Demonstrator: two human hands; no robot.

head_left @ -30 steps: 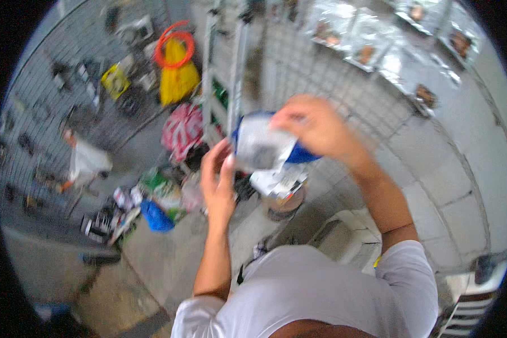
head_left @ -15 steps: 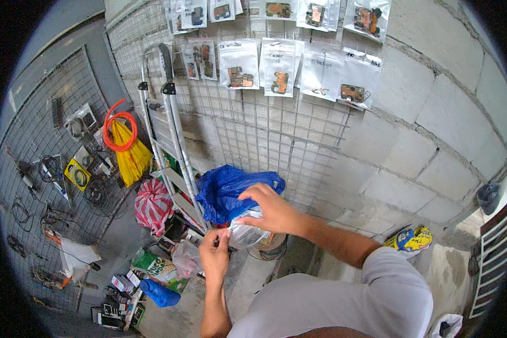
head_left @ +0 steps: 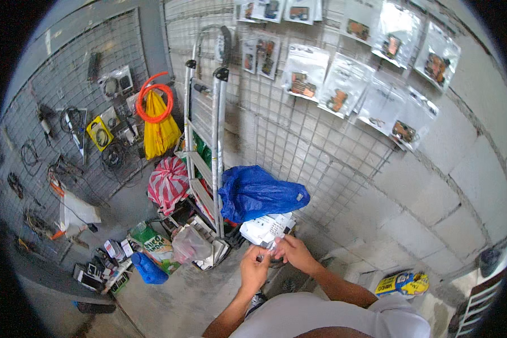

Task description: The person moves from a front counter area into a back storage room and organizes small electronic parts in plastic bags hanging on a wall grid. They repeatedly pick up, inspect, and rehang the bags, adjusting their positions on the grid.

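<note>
Low in front of me, my left hand (head_left: 255,268) and my right hand (head_left: 296,253) are close together, fingertips pinched on a small clear plastic bag (head_left: 271,246). Most of the bag is hidden by my fingers, and its contents cannot be made out. Just beyond my hands lies a white printed package (head_left: 260,230). A crumpled blue plastic bag (head_left: 256,194) rests behind that package, by the foot of the wire grid.
An aluminium stepladder (head_left: 217,141) leans left of the blue bag. Clear bags with small copper-coloured parts (head_left: 304,84) hang on the wall grid. A red-and-white striped bundle (head_left: 169,183), a blue bottle (head_left: 148,268) and a yellow sack (head_left: 403,284) sit on the floor.
My view has turned, so the wall bags appear farther right and tilted. Both hands have moved lower and closer together, and the white package beyond them now shows more clearly.
</note>
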